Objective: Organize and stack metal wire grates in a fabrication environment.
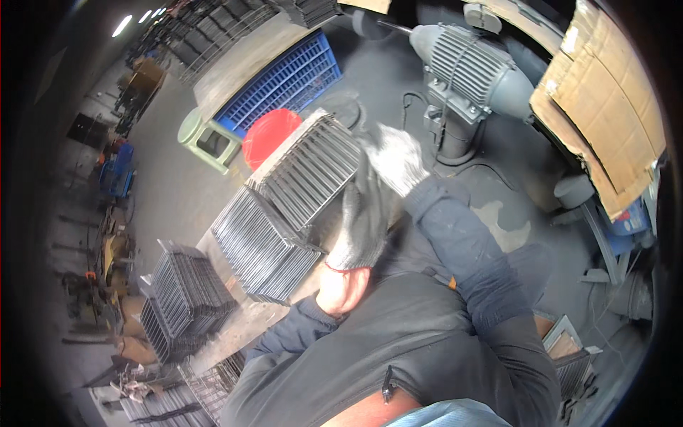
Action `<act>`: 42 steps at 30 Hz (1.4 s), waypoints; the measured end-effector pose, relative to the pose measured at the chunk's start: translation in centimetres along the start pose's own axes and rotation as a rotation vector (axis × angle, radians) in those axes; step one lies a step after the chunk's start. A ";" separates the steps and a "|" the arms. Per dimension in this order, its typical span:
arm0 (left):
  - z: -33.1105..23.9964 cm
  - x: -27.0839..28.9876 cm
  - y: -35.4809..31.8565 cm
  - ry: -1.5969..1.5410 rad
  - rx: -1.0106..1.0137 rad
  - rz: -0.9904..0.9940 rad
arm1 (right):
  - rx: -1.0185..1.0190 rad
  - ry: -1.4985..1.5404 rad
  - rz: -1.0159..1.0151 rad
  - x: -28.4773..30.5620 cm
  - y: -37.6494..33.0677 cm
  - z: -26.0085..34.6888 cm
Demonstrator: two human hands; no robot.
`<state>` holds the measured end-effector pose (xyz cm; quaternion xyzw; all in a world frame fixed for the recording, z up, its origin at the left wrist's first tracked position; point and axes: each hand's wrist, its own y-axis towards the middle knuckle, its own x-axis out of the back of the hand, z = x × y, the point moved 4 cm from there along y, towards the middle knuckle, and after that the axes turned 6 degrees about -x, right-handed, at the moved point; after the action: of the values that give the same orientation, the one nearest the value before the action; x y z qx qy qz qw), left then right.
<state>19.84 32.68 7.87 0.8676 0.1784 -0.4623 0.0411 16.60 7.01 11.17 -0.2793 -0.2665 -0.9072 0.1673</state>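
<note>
A stack of grey metal wire racks (309, 171) stands on a worn bench in front of me, its bars slanting across. Along its right end lies my left hand (359, 228) in a grey and white work glove, fingers stretched upward beside the rack edge. My right hand (398, 160), gloved the same way, is at the far right corner of the stack. Motion smears its fingers, so their grip is hidden from me. Closer to me and to the left, a second pile of wire racks (267, 242) touches the first.
More dark racks (188, 299) stand on the bench (231, 331) at left. Beyond are a red round stool top (272, 135), a green stool (206, 139) and a blue plastic crate (284, 78). To the right stand a grey motor (469, 71) and cardboard (605, 99); a cable crosses the floor.
</note>
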 end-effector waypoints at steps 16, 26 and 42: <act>2.1 0.4 1.8 0.675 0.161 0.081 | 0.215 -0.075 -0.003 -2.1 3.0 -1.3; 10.3 -5.2 8.9 0.749 0.339 0.365 | -0.199 0.089 -0.236 7.3 -11.0 -17.1; 5.9 -32.6 11.8 0.279 -0.105 1.270 | -0.570 0.138 -0.010 7.5 -12.3 -29.3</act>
<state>2.69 11.40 30.05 0.8529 -0.3431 -0.2216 0.3250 -7.08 -1.21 -9.68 -0.2515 0.0099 -0.9631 0.0953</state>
